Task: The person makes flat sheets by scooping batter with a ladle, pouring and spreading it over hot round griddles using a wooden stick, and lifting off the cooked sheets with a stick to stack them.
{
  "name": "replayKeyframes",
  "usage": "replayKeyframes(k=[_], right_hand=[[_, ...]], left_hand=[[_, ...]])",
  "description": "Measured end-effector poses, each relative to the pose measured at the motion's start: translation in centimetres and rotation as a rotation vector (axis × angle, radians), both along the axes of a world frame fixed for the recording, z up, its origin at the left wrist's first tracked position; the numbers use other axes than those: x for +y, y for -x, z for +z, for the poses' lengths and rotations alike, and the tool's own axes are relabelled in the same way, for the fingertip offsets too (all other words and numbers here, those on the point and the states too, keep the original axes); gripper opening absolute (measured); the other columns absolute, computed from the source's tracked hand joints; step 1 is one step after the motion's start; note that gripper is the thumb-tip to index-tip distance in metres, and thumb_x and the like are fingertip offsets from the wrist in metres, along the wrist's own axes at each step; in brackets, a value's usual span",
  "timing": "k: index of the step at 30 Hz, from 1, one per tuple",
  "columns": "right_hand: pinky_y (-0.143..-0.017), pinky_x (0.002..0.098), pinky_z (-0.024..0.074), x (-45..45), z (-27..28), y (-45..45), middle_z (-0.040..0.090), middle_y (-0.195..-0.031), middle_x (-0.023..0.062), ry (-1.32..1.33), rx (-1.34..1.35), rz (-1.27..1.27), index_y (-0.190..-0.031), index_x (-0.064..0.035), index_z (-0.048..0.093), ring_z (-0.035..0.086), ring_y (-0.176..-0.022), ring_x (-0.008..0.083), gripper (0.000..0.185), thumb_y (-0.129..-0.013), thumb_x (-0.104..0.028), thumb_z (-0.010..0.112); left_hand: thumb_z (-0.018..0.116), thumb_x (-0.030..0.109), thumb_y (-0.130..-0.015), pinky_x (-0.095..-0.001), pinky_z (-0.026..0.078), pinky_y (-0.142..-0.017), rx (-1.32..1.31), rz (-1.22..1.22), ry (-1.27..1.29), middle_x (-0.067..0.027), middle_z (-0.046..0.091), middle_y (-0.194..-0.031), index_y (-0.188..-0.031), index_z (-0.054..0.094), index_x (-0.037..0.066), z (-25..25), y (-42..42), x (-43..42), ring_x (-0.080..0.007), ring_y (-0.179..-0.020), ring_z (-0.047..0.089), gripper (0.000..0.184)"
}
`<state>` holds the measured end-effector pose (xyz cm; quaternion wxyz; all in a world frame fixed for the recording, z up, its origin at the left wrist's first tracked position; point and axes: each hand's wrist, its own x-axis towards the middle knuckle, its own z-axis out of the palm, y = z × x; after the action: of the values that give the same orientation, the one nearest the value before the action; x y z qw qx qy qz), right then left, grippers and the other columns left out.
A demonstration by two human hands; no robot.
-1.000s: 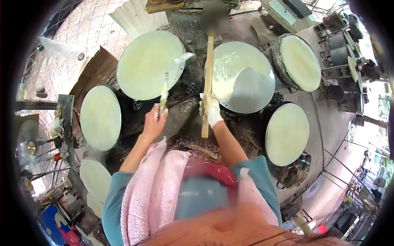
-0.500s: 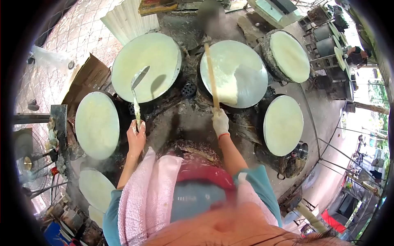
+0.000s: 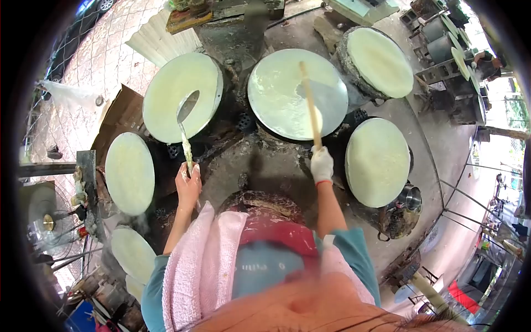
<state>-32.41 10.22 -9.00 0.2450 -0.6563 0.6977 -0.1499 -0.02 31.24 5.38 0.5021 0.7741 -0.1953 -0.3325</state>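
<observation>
1. Your left hand, bare, is closed around a smeared, long-handled metal ladle.
2. Your right hand, white-gloved, grips a straight wooden stick over the central round metal griddle.
3. Apparent step: spreading its pale-green batter; uncoated metal likely calls for level strokes.

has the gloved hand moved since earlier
Yes, rightward: the gloved right hand was near the left edge of the partly coated plate, now right of its middle.
</observation>
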Motion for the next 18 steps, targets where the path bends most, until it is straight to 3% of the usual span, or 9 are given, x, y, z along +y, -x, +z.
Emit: replayKeyframes(k=[1,3,4,5,7,8,12,15,18], right_hand=[[-0.069,0.0474,0.0485,-2.0,0.6,1.0,0.065,-0.079,0.0227,-0.148,-0.069,-0.025,-0.093,-0.0037,0.061,0.063,-0.079,0.0411,0.031,-0.093,-0.033,0.051],[-0.065,0.0427,0.0491,-4.0,0.7,1.9,0.063,-0.072,0.0200,-0.285,-0.285,-0.115,-0.092,-0.0034,0.062,0.063,-0.072,0.0357,0.030,-0.094,-0.032,0.051],[-0.063,0.0387,0.0487,-3.4,1.1,2.1,0.062,-0.069,0.0176,-0.383,-0.549,-0.085,-0.094,-0.0023,0.062,0.061,-0.067,0.0298,0.031,-0.093,-0.032,0.052],[-0.067,0.0429,0.0494,-2.1,1.7,2.2,0.065,-0.076,0.0187,-0.482,-0.526,-0.065,-0.096,-0.0053,0.063,0.064,-0.073,0.0344,0.031,-0.092,-0.035,0.052],[-0.072,0.0484,0.0489,0.2,-0.2,3.0,0.066,-0.083,0.0213,-0.175,-0.130,0.264,-0.097,-0.0086,0.063,0.064,-0.081,0.0403,0.031,-0.091,-0.037,0.052],[-0.076,0.0526,0.0472,0.7,0.6,3.9,0.065,-0.088,0.0232,-0.283,-0.066,0.189,-0.098,-0.0118,0.063,0.062,-0.088,0.0435,0.031,-0.090,-0.039,0.050],[-0.073,0.0518,0.0480,-5.6,1.2,6.1,0.066,-0.085,0.0228,-0.146,-0.027,0.074,-0.090,-0.0080,0.060,0.062,-0.085,0.0426,0.032,-0.093,-0.036,0.044],[-0.070,0.0495,0.0491,-10.2,0.6,5.9,0.065,-0.086,0.0235,-0.072,-0.094,0.043,-0.093,-0.0046,0.061,0.063,-0.083,0.0420,0.030,-0.092,-0.030,0.046],[-0.070,0.0462,0.0500,-6.7,1.8,5.9,0.066,-0.089,0.0219,-0.140,-0.178,0.139,-0.105,-0.0073,0.061,0.064,-0.082,0.0386,0.029,-0.092,-0.028,0.046]], left_hand=[[0.053,0.013,-0.094,-0.0211,0.027,-0.037,-0.004,-0.005,0.008,0.0042,0.042,-0.057,-0.094,0.053,0.003,0.1,0.8,-0.3,-0.0044,-0.039,0.035,0.010],[0.053,0.013,-0.094,-0.0213,0.028,-0.037,-0.005,0.000,0.011,0.0038,0.043,-0.057,-0.093,0.053,0.003,0.4,2.5,-0.8,-0.0045,-0.039,0.036,0.009],[0.053,0.012,-0.094,-0.0213,0.028,-0.037,-0.006,0.006,0.006,0.0038,0.043,-0.057,-0.093,0.053,0.004,0.8,3.4,-1.2,-0.0042,-0.039,0.036,0.009],[0.053,0.012,-0.093,-0.0214,0.028,-0.038,-0.008,0.012,0.001,0.0038,0.043,-0.057,-0.092,0.053,0.004,1.1,4.1,-1.4,-0.0040,-0.040,0.036,0.008],[0.053,0.011,-0.094,-0.0217,0.028,-0.037,-0.008,0.035,-0.002,0.0033,0.043,-0.057,-0.092,0.053,0.004,1.5,5.6,-1.5,-0.0048,-0.039,0.037,0.008],[0.053,0.011,-0.094,-0.0217,0.028,-0.037,-0.009,0.046,-0.009,0.0031,0.044,-0.057,-0.092,0.053,0.004,1.9,6.4,-1.6,-0.0049,-0.039,0.037,0.008],[0.052,0.010,-0.094,-0.0218,0.029,-0.037,-0.033,0.066,-0.029,0.0020,0.044,-0.058,-0.092,0.052,0.002,2.6,8.6,-1.7,-0.0052,-0.040,0.038,0.008],[0.052,0.010,-0.094,-0.0218,0.029,-0.037,-0.052,0.055,-0.038,0.0019,0.044,-0.059,-0.092,0.051,0.002,2.4,9.5,-2.2,-0.0053,-0.039,0.038,0.008],[0.052,0.010,-0.094,-0.0216,0.029,-0.037,-0.033,0.014,-0.027,0.0020,0.045,-0.060,-0.090,0.051,0.003,2.5,9.8,-3.0,-0.0051,-0.039,0.038,0.008]])
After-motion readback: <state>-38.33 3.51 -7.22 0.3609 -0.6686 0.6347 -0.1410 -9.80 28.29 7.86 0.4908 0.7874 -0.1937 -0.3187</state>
